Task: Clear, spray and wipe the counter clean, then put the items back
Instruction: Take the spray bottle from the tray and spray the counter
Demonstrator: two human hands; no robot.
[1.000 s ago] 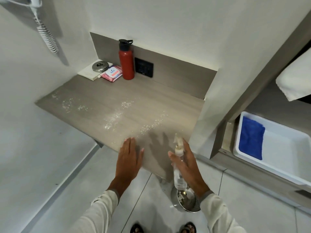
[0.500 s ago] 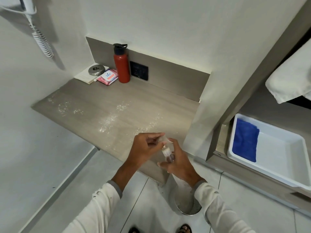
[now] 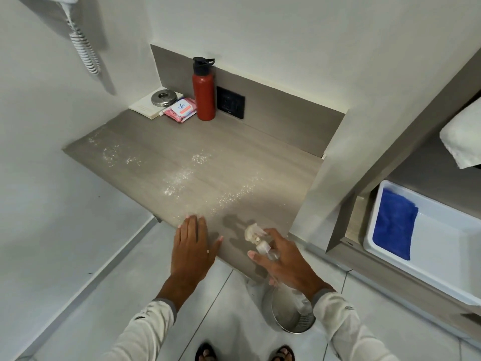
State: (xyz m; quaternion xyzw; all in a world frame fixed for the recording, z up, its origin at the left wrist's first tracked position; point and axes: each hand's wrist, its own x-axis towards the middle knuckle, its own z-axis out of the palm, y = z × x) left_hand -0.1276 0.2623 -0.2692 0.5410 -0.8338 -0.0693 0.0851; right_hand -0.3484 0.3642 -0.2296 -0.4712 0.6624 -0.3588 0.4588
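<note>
1. Head view: a person's right hand (image 3: pixel 283 259) grips a clear spray bottle (image 3: pixel 263 250) above the near edge of the grey tabletop (image 3: pixel 234 157). The bottle's long axis is tilted, running from the hand up and away, and its white nozzle points over the tabletop toward the back wall. The fingers (image 3: pixel 256 256) are wrapped tight round the bottle's neck.

2. The left hand (image 3: pixel 192 248) lies palm down on the near edge of the tabletop, just beside the bottle. Its fingers are straight and close together, the thumb spread out to the side; it holds nothing.

3. White specks (image 3: pixel 179 178) are scattered across the front and left of the tabletop.

4. At the back left corner stand a red bottle (image 3: pixel 203 97) with a black cap, upright against the backsplash, a pink packet (image 3: pixel 181 109) just beside it, and a round metal tin (image 3: pixel 163 98) resting on a white booklet (image 3: pixel 145 106).

5. To the right, a white tray (image 3: pixel 442 256) sits on a lower shelf with a blue cloth (image 3: pixel 394 225) lying at its left end. A white towel (image 3: pixel 463 136) lies on the shelf above.

6. A metal bin (image 3: pixel 291 316) stands on the tiled floor below the right hand.
</note>
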